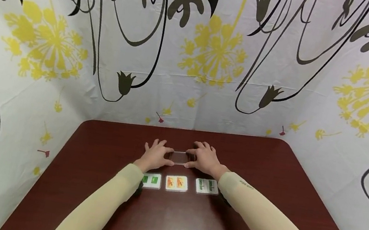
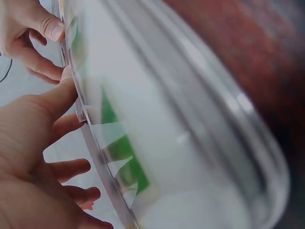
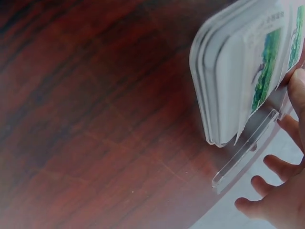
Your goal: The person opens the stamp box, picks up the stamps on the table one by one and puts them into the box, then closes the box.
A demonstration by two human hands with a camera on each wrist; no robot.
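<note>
A clear, flat rectangular plastic case (image 1: pixel 179 158) lies on the far middle of the table between both hands. My left hand (image 1: pixel 155 156) holds its left end, thumb at the near corner and index finger at the far one. At the right end, my right hand (image 1: pixel 205 158) holds it the same way; the other fingers of both hands are spread. Nearer to me is a row of clear-rimmed white cases with paired pictures: a green one (image 1: pixel 152 181), an orange one (image 1: pixel 176 183) and a dark green one (image 1: pixel 206 186). My left wrist partly covers the green one.
The dark red-brown table (image 1: pixel 168 220) has rounded far corners. Patterned white cloth (image 1: pixel 179 102) hangs close behind it and along both sides. The picture cases sit just below my wrists and look large in both wrist views.
</note>
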